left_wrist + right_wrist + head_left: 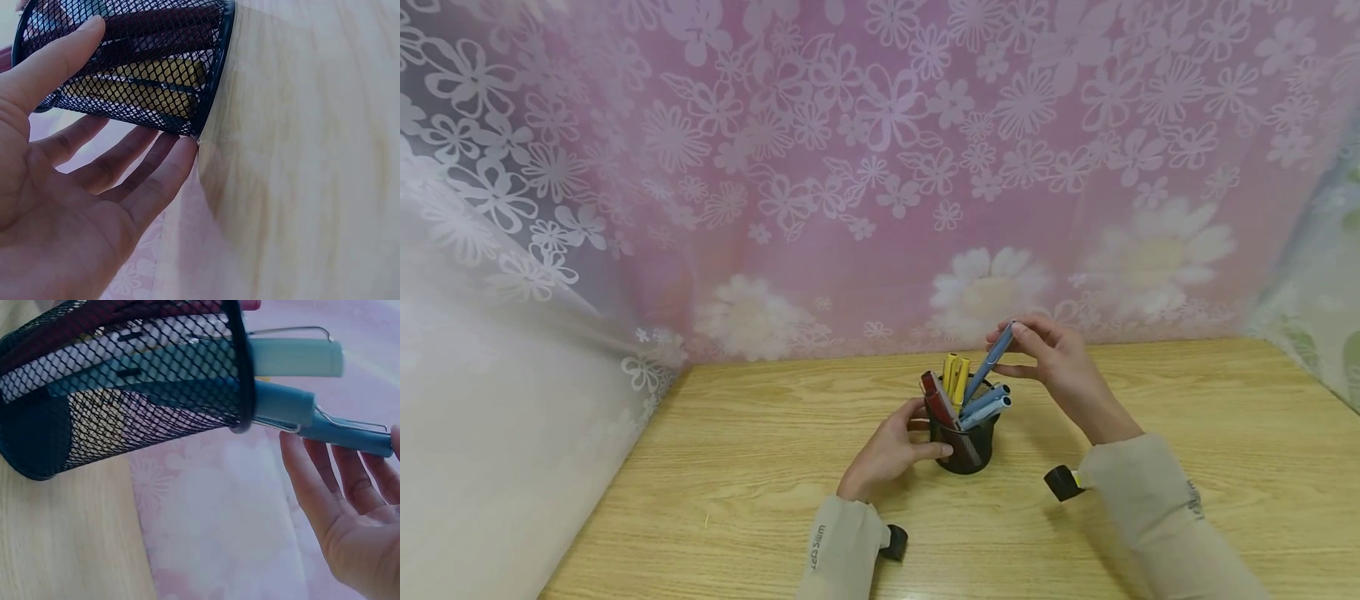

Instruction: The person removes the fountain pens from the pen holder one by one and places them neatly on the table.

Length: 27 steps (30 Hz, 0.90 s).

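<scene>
A black mesh pen holder (966,454) stands upright on the wooden table. My left hand (889,450) holds it from the left side, thumb at the front and fingers round the back; the left wrist view shows the thumb and fingertips against the mesh. With my right hand (1063,362) I pinch the top end of a blue pen (996,350), whose lower part is inside the holder. Two other bluish pens (988,408) lean to the right in it. Yellow pens (956,379) and dark red pens (936,398) stand there too, their lower parts behind the mesh.
The wooden table (722,467) ends at a pink flowered curtain (820,275) behind the holder. A pale sheet (497,400) hangs along the left side, and another flowered one (1318,308) on the right. Black wrist cameras (1063,483) stick out from both sleeves.
</scene>
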### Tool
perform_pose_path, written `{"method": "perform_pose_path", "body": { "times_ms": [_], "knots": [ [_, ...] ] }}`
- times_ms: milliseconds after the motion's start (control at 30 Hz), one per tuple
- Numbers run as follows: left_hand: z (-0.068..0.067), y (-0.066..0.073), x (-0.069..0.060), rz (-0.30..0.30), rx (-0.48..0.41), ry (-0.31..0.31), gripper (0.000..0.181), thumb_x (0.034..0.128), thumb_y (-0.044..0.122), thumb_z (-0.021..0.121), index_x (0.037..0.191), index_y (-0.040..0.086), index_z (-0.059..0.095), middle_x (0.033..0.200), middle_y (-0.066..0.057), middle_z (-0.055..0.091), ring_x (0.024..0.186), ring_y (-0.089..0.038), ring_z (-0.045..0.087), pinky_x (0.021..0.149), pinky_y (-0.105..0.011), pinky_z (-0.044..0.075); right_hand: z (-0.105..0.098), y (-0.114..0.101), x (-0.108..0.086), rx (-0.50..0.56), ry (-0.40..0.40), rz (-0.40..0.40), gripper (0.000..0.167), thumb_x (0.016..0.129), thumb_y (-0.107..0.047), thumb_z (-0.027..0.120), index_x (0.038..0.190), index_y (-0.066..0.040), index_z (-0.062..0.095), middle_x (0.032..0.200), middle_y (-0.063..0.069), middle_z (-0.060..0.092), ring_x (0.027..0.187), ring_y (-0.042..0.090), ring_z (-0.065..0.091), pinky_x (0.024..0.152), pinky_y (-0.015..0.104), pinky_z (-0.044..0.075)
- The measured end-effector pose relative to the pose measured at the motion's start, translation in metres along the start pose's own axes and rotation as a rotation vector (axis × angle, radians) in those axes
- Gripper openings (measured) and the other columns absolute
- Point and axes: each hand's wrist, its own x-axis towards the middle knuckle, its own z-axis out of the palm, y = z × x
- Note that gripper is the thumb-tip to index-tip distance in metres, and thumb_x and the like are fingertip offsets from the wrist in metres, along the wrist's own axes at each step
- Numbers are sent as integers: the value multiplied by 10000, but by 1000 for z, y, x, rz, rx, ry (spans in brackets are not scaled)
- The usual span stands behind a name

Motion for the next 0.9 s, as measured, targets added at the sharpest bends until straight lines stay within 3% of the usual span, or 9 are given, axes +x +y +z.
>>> {"method": "perform_pose_path", "body": {
  "times_ms": [300, 633, 900],
  "knots": [
    [0, 0, 0, 6, 2, 0, 651, 896, 86, 784, 1473, 48, 484, 1344, -88, 579, 1223, -308, 578, 1036, -502, 449, -13, -10, 0, 126, 13, -40, 305, 1065, -236, 545, 1163, 41, 627, 1105, 55, 702, 1028, 221, 690, 851, 419, 571],
    [0, 1, -1, -3, 2, 2, 647, 901, 99, 783, 1475, 62, 486, 1343, -78, 581, 1218, -295, 582, 1027, -484, 459, -33, -16, -1, 408, 18, -103, 251, 1079, -155, 494, 1092, -12, 701, 1055, 113, 729, 938, 233, 719, 824, 440, 577],
    [-1, 0, -1, 7, -4, -14, 639, 915, 82, 768, 1480, 49, 471, 1360, -99, 569, 1231, -315, 582, 1021, -479, 470, -49, -23, -2, 527, 123, -83, 235, 1054, -143, 548, 1009, 29, 701, 999, 145, 729, 905, 258, 709, 767, 449, 597]
  ]
}}
